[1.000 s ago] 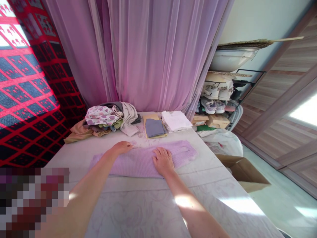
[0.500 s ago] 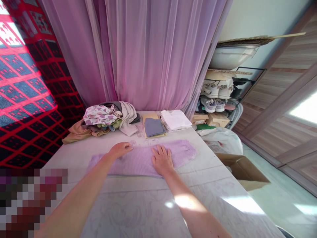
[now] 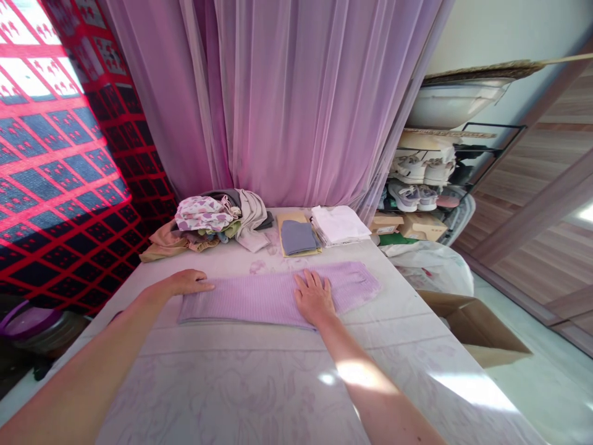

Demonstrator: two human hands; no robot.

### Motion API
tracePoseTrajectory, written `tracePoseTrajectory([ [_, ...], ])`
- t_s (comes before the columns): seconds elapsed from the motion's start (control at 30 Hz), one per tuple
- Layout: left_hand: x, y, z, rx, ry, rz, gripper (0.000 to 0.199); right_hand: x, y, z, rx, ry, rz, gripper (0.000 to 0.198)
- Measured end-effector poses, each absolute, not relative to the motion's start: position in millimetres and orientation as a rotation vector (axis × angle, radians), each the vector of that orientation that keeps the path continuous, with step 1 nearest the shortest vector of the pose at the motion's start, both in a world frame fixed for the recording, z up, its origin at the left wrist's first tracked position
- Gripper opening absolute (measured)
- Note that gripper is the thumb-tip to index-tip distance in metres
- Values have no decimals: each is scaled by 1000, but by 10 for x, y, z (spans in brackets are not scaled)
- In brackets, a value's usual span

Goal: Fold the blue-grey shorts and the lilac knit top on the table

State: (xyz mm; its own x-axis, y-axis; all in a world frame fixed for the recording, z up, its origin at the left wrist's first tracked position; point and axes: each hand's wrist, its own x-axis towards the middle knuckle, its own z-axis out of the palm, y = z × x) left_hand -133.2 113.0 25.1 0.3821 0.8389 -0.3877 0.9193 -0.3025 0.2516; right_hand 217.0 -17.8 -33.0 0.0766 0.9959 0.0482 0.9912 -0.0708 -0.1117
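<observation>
A pair of lilac ribbed pants (image 3: 259,301) lies folded lengthwise across the table, its gathered waist end at the right. At the far left corner of the pants, my left hand (image 3: 188,282) has its fingers closed on the edge of the cloth. My right hand (image 3: 315,298) rests flat on the pants right of their middle, fingers spread and palm down.
Behind the pants, a heap of crumpled clothes (image 3: 208,216) sits at the left. Folded grey cloth (image 3: 299,237) on yellow cloth and a white folded stack (image 3: 340,224) stand beside it. An open cardboard box (image 3: 477,321) and a shoe rack (image 3: 486,148) are off the right side.
My left hand has slid left along the far edge to the end of the pants, and that end now lies straighter. My right hand stays pressed on the cloth. The view has shifted left.
</observation>
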Motion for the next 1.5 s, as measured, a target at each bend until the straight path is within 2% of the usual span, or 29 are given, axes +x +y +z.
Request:
tracePoseTrajectory([
  [0.3, -1490, 1024, 161, 2016, 1592, 82, 56, 2170, -174, -349, -2237, -2056, 65, 50],
  [0.57, -1612, 823, 134, 1713, 1761, 159, 55, 2169, -172, -355, -2256, -2067, 55, 50],
  [0.83, -1508, 568, 243, 2057, 1977, 76, 44, 2166, -169, -348, -2277, -2079, 46, 51],
  [0.93, -1484, 404, 242, 2070, 2099, 84, 45, 2164, -176, -348, -2264, -2072, 39, 50],
  [1.03, -1472, 219, 257, 2014, 2143, 27, 35, 2163, -182, -349, -2243, -2073, 14, 50],
  [1.2, -1413, 45, 365, 1889, 2155, -135, 42, 2166, -188, -349, -2251, -2086, 8, 51],
  [1.4, -1385, 95, 317, 1853, 2156, -134, 48, 2165, -200, -340, -2232, -2087, -14, 51],
  [1.5, -1376, 109, 284, 1870, 2153, -112, 44, 2163, -199, -338, -2223, -2079, -14, 50],
])
